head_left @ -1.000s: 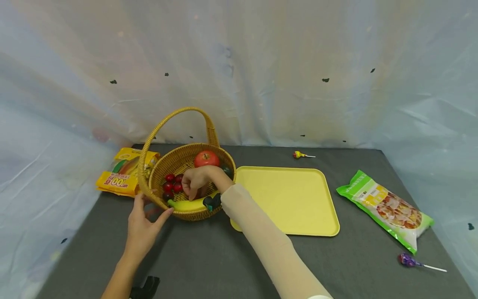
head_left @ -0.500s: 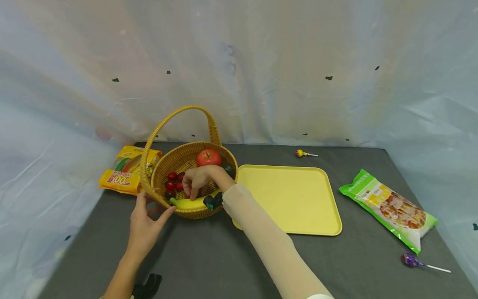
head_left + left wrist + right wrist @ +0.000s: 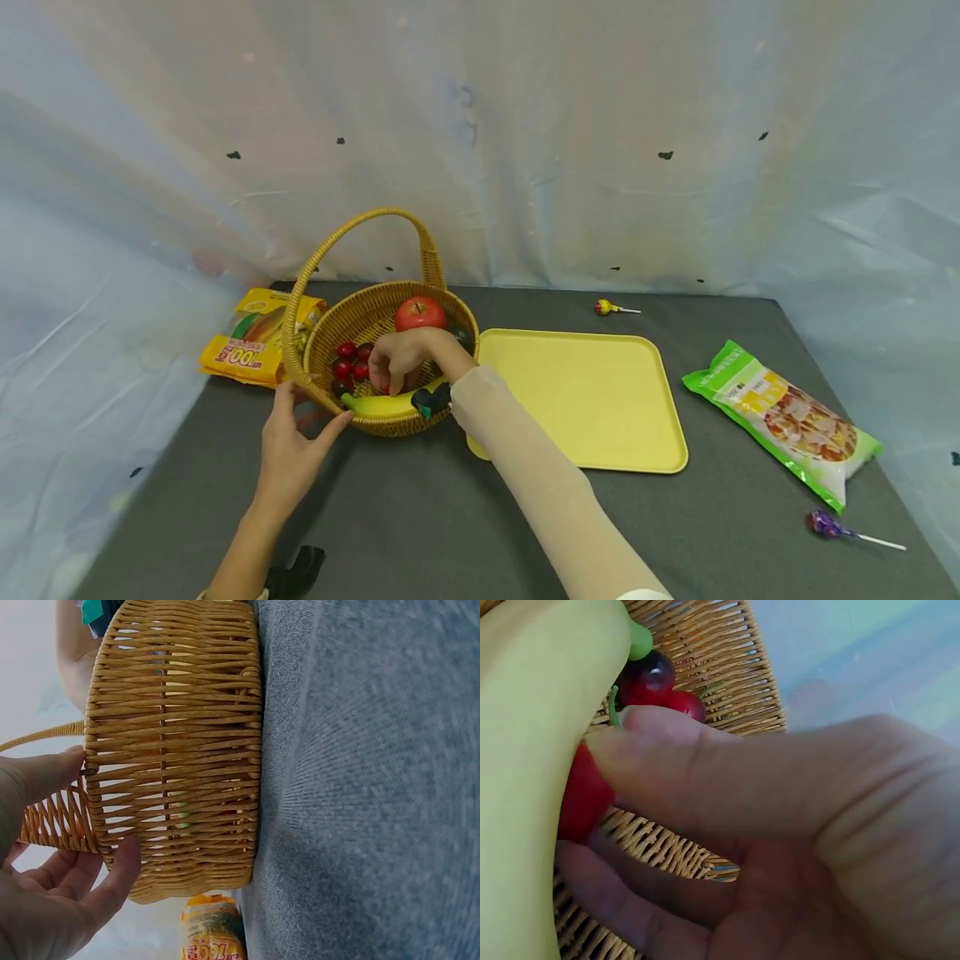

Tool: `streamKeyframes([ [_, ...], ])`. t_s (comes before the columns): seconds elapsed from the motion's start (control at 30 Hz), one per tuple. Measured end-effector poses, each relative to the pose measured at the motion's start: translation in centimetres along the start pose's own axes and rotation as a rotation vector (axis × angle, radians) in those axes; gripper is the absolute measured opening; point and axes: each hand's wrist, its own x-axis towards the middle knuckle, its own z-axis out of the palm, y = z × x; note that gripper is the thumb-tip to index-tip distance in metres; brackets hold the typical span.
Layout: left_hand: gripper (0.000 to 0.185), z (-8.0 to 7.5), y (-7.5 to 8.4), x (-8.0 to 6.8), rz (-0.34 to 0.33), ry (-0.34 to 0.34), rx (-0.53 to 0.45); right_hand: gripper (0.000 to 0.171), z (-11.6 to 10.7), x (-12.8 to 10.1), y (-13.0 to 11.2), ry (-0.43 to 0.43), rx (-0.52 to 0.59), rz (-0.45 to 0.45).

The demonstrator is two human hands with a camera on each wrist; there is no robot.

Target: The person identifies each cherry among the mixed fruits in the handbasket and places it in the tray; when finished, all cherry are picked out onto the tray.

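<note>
A wicker basket [image 3: 397,425] with a tall handle stands on the grey table and holds a banana [image 3: 378,406], a red apple [image 3: 420,313] and dark red cherries [image 3: 347,358]. My left hand [image 3: 303,417] touches its front left wall, thumb and straight fingers against the weave [image 3: 180,750]. My right hand [image 3: 390,385] reaches down into the basket behind the banana [image 3: 532,712]. Its thumb and a finger pinch a small red fruit [image 3: 585,795] against the wicker floor.
A yellow tray [image 3: 592,400] lies just right of the basket. A yellow snack bag [image 3: 251,346] sits behind the basket's left side. At the right are a green snack bag [image 3: 780,421] and a purple lollipop [image 3: 821,523]. Another lollipop [image 3: 603,308] lies at the back.
Almost nothing: both hands stay at the basket, and the view has shifted slightly.
</note>
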Motion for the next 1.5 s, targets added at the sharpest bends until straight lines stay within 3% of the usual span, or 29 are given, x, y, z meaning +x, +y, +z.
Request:
streamKeyframes([
  [0.3,0.063,0.0,0.3,0.1,-0.004,-0.005,-0.017,0.028,-0.1,0.0,0.3,0.017,0.004,0.040],
  [0.5,0.064,-0.1,0.4,0.0,-0.007,0.001,-0.026,0.026,-0.1,0.1,0.5,0.040,0.031,0.006],
  [0.63,0.066,-0.3,0.3,-0.1,-0.007,0.007,-0.026,0.025,-0.5,-0.3,0.5,0.061,0.074,-0.060],
  [0.87,0.069,-0.3,0.2,0.0,-0.007,0.004,-0.032,0.030,-2.7,-3.9,1.8,0.145,0.110,-0.315],
  [1.03,0.065,0.0,0.3,0.0,-0.001,-0.014,-0.064,0.029,-4.5,-9.0,5.4,0.272,0.182,-0.359],
  [1.2,0.067,0.3,0.1,-0.3,0.020,-0.025,-0.060,0.030,-4.8,-13.2,11.2,0.423,0.331,-0.284],
  [1.33,0.069,0.2,0.1,-0.6,0.023,-0.028,-0.059,0.028,-4.0,-14.6,15.4,0.533,0.355,-0.173],
  [1.5,0.069,0.0,0.2,-0.7,0.005,-0.016,-0.057,0.032,-2.7,-14.2,18.1,0.578,0.364,-0.111],
])
